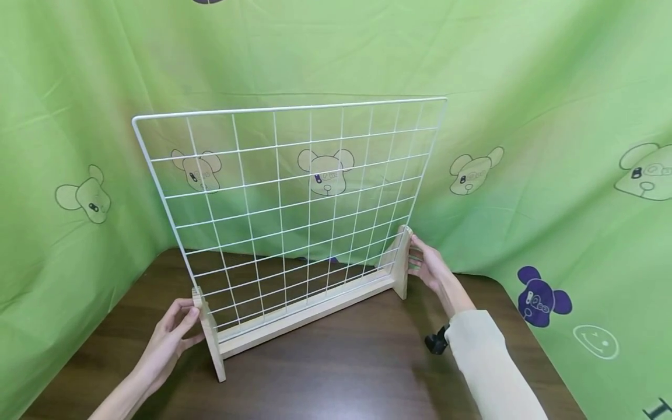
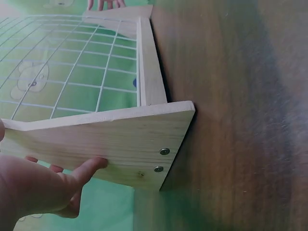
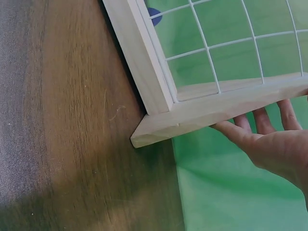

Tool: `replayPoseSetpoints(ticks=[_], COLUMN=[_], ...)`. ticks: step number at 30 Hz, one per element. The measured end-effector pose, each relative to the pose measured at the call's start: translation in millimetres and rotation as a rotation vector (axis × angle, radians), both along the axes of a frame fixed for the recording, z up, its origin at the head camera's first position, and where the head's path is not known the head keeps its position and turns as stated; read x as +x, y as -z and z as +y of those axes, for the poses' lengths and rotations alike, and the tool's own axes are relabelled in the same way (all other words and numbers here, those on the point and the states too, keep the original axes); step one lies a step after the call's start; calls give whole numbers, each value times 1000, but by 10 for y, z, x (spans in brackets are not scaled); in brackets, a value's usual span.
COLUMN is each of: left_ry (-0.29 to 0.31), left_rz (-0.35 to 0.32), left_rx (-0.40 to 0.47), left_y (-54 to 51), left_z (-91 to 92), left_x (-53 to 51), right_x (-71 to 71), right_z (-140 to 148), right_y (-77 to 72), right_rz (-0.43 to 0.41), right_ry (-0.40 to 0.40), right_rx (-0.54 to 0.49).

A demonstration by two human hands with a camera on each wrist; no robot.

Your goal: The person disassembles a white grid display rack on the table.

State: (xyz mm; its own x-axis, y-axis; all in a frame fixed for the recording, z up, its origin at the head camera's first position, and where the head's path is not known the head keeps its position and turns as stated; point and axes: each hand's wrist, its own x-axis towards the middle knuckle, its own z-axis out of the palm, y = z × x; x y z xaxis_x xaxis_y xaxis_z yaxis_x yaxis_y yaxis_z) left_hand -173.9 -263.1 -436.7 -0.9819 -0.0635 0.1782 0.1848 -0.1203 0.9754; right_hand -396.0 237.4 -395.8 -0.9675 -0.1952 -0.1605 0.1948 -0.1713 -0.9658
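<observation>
While the grid [image 1: 310,174] stood in its stand [image 1: 310,317] around mid-frame, somebody had a hand at either end. At lower left, the left hand [image 1: 165,341] touched the left panel [image 1: 211,338], fingers apart, tips against its outer face. Right of centre, the right hand [image 1: 433,271] did pretty much the same on the right panel [image 1: 402,262], fingers spread too. Everything sat on a brown table [image 1: 336,367], with green cloth [image 1: 315,52] filling the top of the frame.
</observation>
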Motion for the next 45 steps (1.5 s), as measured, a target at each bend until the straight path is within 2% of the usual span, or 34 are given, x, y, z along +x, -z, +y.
replayPoseSetpoints(ticks=[11,16,19,22,26,29,33,38,42,45], left_ry=[17,12,-31,-94,-149,-144,-144,-113,-26,37], left_rz=[-1,-3,18,62,165,256,359,457,504,530], left_rx=[-40,-105,-204,-362,-527,-574,-563,-431,-297,-221], left_y=[27,39,33,18,11,16,32,43,57,80], left_z=[-72,-61,-21,-11,-40,-63,-50,-18,-12,-19], left_x=[5,-3,9,6,-18,-59,-122,-182,-223,-261], right_x=[45,82,96,110,141,172,243,351,447,508], right_z=[-83,-60,-55,-68,-108,-146,-172,-180,-228,-301], right_y=[44,49,58,65,60,53,52,60,41,25], right_rz=[28,38,36,28,21,27,47,59,66,87], right_ry=[51,52,68,103,137,150,174,191,219,286], right_rx=[41,52,51,38,34,54,119,124,101,148])
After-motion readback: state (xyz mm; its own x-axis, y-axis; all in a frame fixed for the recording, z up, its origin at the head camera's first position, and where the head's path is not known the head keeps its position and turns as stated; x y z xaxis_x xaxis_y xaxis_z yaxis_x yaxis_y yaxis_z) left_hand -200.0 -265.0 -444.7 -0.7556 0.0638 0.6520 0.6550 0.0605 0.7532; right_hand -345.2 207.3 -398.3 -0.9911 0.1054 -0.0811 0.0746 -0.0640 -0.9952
